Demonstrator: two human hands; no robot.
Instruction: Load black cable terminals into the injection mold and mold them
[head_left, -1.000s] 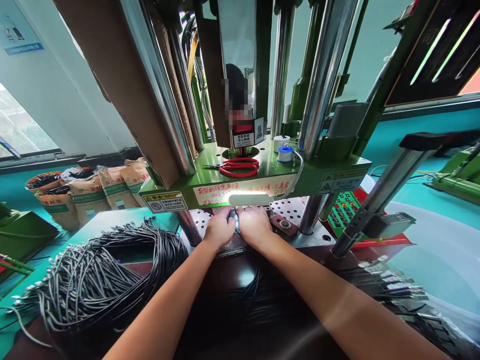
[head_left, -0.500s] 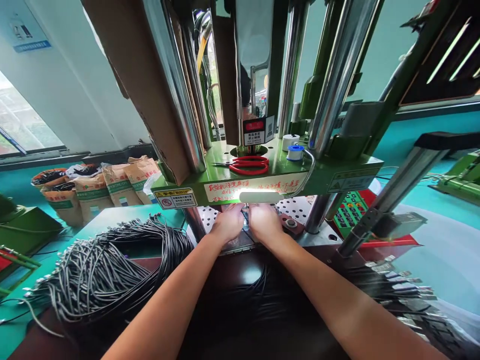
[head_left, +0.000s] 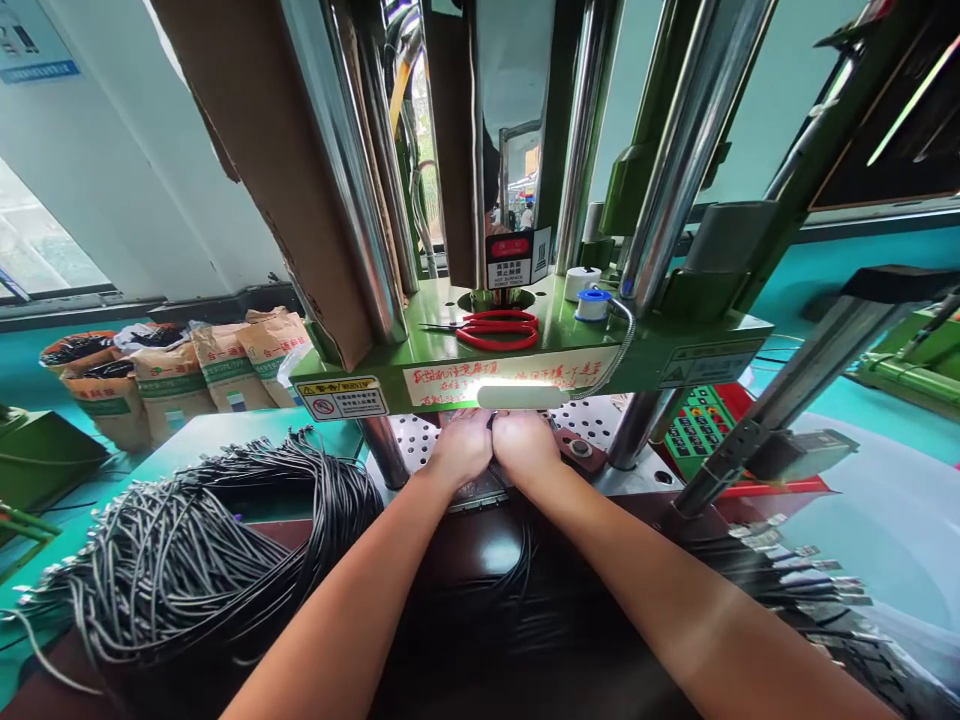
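Note:
My left hand [head_left: 462, 447] and my right hand [head_left: 523, 443] sit side by side, knuckles touching, under the green platen [head_left: 525, 370] of a vertical press. Both are curled with fingers pointing down onto the metal mould plate [head_left: 480, 492]. What they grip is hidden beneath them. Black cables [head_left: 517, 560] run from the mould towards me between my forearms.
A big bundle of black cables [head_left: 195, 550] lies on the left, more cables with metal plugs [head_left: 795, 570] on the right. Red scissors [head_left: 496, 330] and tape rolls [head_left: 592, 303] rest on the platen. Chrome columns [head_left: 345, 170] flank the opening. Brown sacks [head_left: 180, 375] stand far left.
My hands have drawn together until they touch; a second ago a small dark part showed in the gap between them. The view shifted slightly.

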